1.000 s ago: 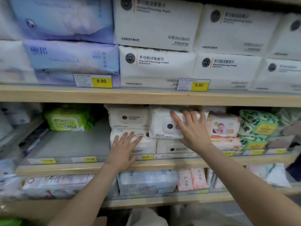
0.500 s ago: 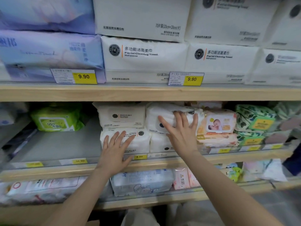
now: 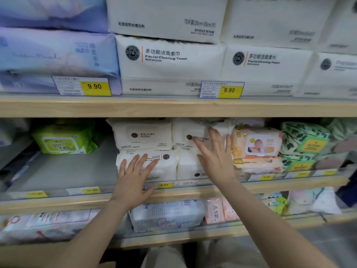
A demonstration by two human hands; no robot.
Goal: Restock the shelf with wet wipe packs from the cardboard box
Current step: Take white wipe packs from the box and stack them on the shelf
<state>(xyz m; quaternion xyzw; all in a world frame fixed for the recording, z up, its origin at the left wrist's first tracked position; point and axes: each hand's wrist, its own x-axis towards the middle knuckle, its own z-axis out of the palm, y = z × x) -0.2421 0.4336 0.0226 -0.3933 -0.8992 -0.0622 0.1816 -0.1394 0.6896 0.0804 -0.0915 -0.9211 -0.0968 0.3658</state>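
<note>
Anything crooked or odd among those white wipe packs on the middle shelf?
Yes. The lower-left white pack, under the left hand, sits upside down; its print is inverted, unlike the upper-left pack. The upper-right pack, under the right hand, looks crumpled on top.

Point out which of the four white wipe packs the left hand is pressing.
The lower-left white pack: the left hand lies flat on its front. The right hand covers the two right-hand packs; the upper-left one is untouched.

Wooden shelf edges (image 3: 173, 109) across, grey shelf floor (image 3: 63, 171) between. Yellow price tags (image 3: 229, 90) along front. Soft, even light.
</note>
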